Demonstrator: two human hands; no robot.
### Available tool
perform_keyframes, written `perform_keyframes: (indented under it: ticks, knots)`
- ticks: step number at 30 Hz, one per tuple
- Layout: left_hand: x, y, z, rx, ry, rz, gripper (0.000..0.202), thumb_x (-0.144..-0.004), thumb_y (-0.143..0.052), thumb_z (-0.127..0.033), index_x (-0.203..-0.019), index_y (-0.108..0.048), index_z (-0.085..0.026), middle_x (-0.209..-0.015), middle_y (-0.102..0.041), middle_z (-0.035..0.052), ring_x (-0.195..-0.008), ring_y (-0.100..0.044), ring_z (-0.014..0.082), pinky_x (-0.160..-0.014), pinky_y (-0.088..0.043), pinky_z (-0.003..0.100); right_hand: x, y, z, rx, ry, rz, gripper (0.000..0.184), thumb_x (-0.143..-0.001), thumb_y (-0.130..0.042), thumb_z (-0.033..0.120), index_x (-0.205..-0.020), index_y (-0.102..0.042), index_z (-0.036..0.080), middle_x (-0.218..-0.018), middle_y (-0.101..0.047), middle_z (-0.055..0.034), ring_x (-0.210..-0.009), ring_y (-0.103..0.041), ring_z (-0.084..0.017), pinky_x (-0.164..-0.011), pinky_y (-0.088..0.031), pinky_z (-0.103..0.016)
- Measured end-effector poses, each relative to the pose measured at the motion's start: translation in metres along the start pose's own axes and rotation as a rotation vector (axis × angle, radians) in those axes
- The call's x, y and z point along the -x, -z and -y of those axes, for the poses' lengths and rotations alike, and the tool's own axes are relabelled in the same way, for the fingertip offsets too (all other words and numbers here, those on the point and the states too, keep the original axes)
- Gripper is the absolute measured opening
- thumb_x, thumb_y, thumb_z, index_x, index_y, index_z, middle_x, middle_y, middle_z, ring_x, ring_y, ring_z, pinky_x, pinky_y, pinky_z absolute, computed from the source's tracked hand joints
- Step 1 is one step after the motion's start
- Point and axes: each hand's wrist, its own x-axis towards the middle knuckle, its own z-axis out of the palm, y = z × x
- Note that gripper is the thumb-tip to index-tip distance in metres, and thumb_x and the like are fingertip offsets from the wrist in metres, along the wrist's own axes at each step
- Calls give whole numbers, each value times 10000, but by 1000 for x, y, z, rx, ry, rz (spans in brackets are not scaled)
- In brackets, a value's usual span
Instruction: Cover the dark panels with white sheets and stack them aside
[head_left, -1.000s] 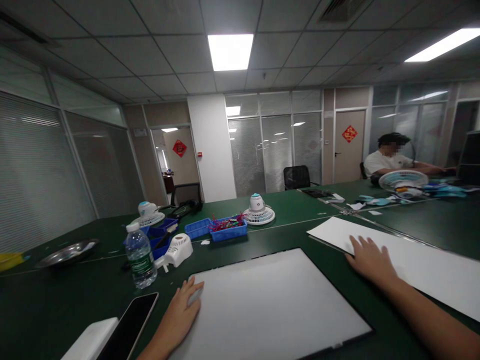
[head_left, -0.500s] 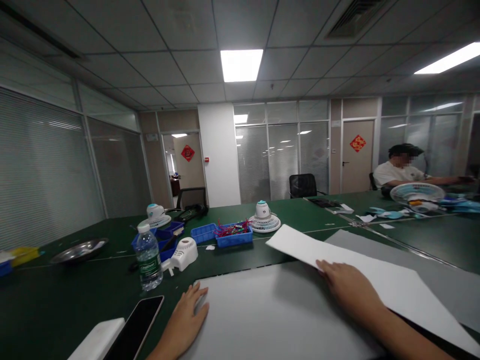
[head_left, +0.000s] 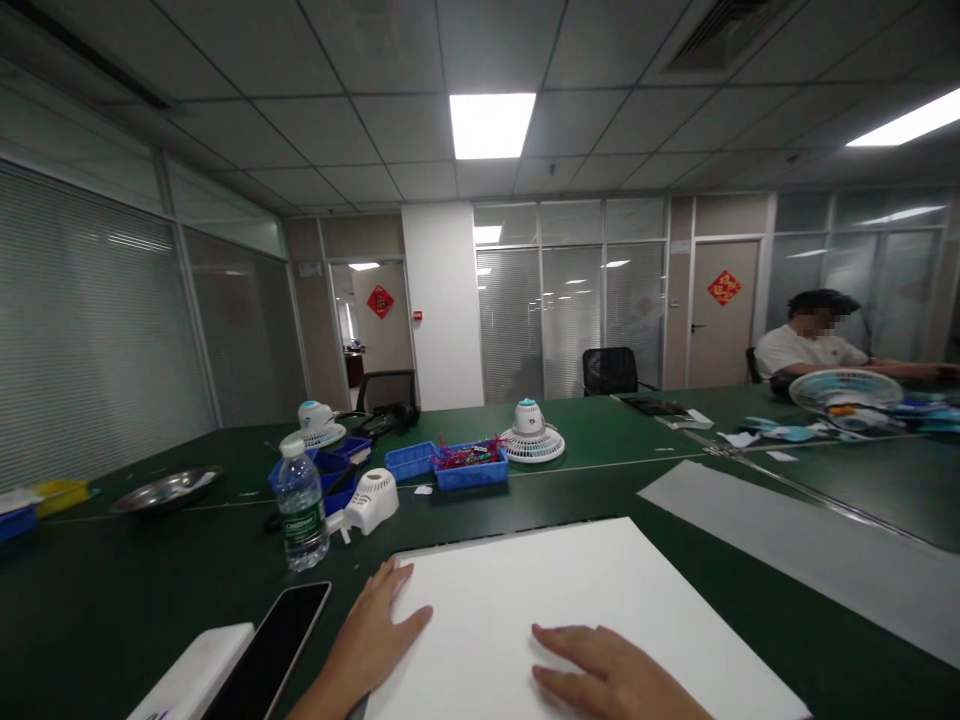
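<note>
White sheet [head_left: 525, 570] is lying at 6 o'clock on bench [head_left: 187, 560]. Left hand [head_left: 367, 635] is resting at its 9 o'clock edge, right hand [head_left: 611, 672] over it, fingers splayed, neither grip closing. Looking light, bendy; I'd be pinching edges.

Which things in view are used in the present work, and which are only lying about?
Seemingly in use: white sheet, with left hand and right hand at it; perhaps grey sheet.
Lying about: water bottle, phone, metal dish, white plastic housing.
</note>
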Motion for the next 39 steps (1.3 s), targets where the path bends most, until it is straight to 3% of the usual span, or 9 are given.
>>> perform_keyframes:
  ticks: [4, 9, 13, 15, 18, 23, 28, 32, 39]
  knots:
    - [0, -1, 1, 36, 9, -11, 665, -762, -636, -433, -1364, -592, -154, -1584, -431, 159, -1480, -371, 331, -1244, -236, 492, 15, 15, -40, 89, -261, -156, 511, -984, -461, 551, -1447, -529, 345, -1529, -470, -63, -1398, -452, -303, -1141, -372, -548]
    - [-1, -1, 1, 89, 31, -18, 631, -778, -596, -444, -1342, -604, -161, -1585, -435, 137, -1482, -371, 321, -1241, -248, 483, 44, 19, -140, 371, -719, -186, 521, -981, -405, 540, -1393, -596, 284, -1510, -506, -57, -1410, -430, -257, -1184, -303, -448]
    - [0, 3, -4, 100, 33, -15, 595, -789, -566, -431, -1313, -624, -156, -1559, -476, 127, -1475, -388, 302, -1245, -246, 459, 83, 30, -196, 483, -1080, -235, 673, -927, -466, 461, -1479, -466, 75, -1577, -329, -257, -1463, -288, -425, -1144, -252, -624]
    - [1, 5, -8, 102, 39, -21, 583, -783, -567, -406, -1310, -626, -163, -1543, -502, 113, -1468, -402, 285, -1246, -248, 439, 99, 32, -209, 477, -1206, -235, 686, -937, -422, 489, -1449, -486, 36, -1501, -403, -324, -1397, -373, -483, -1049, -322, -686]
    - [2, 7, -10, 103, 45, -8, 586, -784, -561, -382, -1319, -618, -149, -1548, -493, 123, -1468, -404, 278, -1242, -261, 432, 109, 30, -216, 437, -1228, -195, 582, -966, -350, 469, -1348, -598, 107, -1332, -596, -269, -1241, -559, -428, -942, -442, -610]
    - [2, 4, -5, 93, 30, -5, 585, -806, -528, -387, -1328, -615, -137, -1567, -466, 132, -1480, -380, 287, -1248, -244, 448, 100, 31, -208, 427, -1121, -157, 399, -947, -370, 270, -1101, -717, 147, -1110, -705, -220, -1080, -653, -371, -868, -478, -515]
    - [3, 0, 0, 59, 4, -22, 579, -815, -527, -424, -1312, -632, -147, -1559, -476, 135, -1480, -380, 293, -1254, -228, 451, 81, 41, -181, 441, -1036, -188, 405, -975, -291, 221, -1011, -684, 131, -966, -725, -225, -847, -709, -325, -727, -488, -431]
    - [6, 2, -3, 42, -6, -21, 584, -833, -520, -447, -1322, -625, -148, -1571, -455, 147, -1484, -371, 292, -1251, -236, 456, 49, 30, -137, 439, -770, -174, 426, -1033, -257, 325, -974, -656, 190, -899, -741, -142, -818, -711, -289, -692, -469, -372]
    - [9, 9, -12, 69, 16, -1, 621, -870, -471, -525, -1327, -616, -131, -1555, -472, 161, -1487, -362, 304, -1242, -243, 494, -1, -28, -32, 413, -170, -129, 287, -1003, -471, 427, -827, -588, 233, -739, -709, -4, -662, -665, -191, -581, -402, -281]
